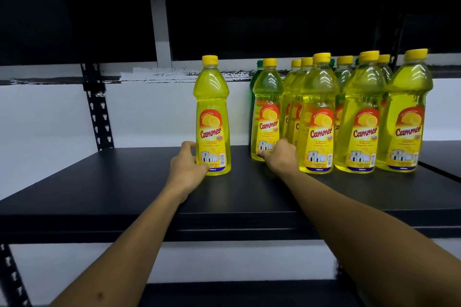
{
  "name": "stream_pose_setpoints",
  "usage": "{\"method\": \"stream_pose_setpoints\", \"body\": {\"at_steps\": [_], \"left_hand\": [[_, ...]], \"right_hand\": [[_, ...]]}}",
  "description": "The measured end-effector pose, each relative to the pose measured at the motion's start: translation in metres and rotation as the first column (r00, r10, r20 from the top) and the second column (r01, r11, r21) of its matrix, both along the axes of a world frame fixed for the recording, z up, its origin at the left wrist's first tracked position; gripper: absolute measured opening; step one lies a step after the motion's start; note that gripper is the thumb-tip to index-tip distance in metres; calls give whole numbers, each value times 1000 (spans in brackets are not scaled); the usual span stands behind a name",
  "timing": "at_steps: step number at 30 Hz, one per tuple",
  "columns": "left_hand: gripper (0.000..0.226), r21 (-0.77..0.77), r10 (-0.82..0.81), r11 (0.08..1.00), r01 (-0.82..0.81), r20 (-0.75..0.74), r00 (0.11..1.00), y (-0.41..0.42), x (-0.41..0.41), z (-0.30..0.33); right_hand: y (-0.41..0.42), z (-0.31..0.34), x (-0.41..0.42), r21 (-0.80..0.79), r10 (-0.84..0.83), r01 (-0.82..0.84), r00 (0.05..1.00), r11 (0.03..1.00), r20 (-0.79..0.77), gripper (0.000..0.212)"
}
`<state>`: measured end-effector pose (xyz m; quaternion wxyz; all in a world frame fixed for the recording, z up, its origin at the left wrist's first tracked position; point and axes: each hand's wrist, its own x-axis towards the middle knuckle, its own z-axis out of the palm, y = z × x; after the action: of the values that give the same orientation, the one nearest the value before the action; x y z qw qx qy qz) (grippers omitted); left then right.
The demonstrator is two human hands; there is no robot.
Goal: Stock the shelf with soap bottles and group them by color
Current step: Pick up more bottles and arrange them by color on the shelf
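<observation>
A lone yellow soap bottle (212,117) stands upright on the black shelf (99,189), left of the others. My left hand (188,166) grips its base from the left. A second yellow bottle (267,109) stands at the left end of a cluster of several yellow bottles (359,117). My right hand (280,157) holds that second bottle low at its base. A green bottle (255,77) peeks out behind it, mostly hidden.
The shelf's left half lies bare, with a black perforated upright post (98,107) at the back left. A white wall runs behind. Another shelf board (439,157) adjoins at the right. A lower shelf (237,294) shows beneath.
</observation>
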<state>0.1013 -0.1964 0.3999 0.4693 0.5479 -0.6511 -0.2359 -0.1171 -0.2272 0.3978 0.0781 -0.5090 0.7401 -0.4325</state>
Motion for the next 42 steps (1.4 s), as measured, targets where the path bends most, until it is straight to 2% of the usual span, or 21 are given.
{"method": "stream_pose_setpoints", "body": {"at_steps": [3, 6, 9, 12, 15, 21, 29, 33, 37, 42], "left_hand": [[55, 36, -21, 999, 15, 180, 983, -1, 14, 1], [59, 109, -11, 993, -52, 512, 859, -3, 41, 1], [55, 167, -31, 981, -103, 651, 758, -6, 53, -1], [47, 145, -25, 982, -123, 738, 674, -8, 49, -4], [47, 121, -10, 985, -120, 745, 667, -12, 50, -7], [48, 130, -28, 987, -99, 729, 684, -14, 53, -8], [50, 130, -21, 986, -105, 719, 695, -13, 54, -6], [50, 135, -28, 986, -100, 718, 696, -12, 53, -6], [49, 138, -31, 986, -98, 715, 698, -14, 54, -7], [49, 134, -28, 986, -98, 715, 699, -16, 54, -8]], "right_hand": [[16, -3, 12, -7, 39, -40, 997, 999, -69, 49], [32, -2, 32, -54, 156, -159, 986, 986, -61, 58], [38, 1, 53, -86, 272, -267, 961, 960, 46, 74], [36, 2, 77, -115, 398, -382, 899, 917, 185, 87], [30, 5, 94, -141, 468, -447, 852, 883, 235, 82], [25, 5, 91, -149, 471, -447, 828, 882, 304, 68], [42, 7, 65, -163, 491, -463, 806, 871, 331, 61], [48, 5, 42, -182, 447, -408, 831, 895, 331, 60], [55, 6, 17, -185, 378, -333, 857, 925, 349, 68], [56, 3, -2, -170, 270, -226, 908, 959, 320, 62]]}}
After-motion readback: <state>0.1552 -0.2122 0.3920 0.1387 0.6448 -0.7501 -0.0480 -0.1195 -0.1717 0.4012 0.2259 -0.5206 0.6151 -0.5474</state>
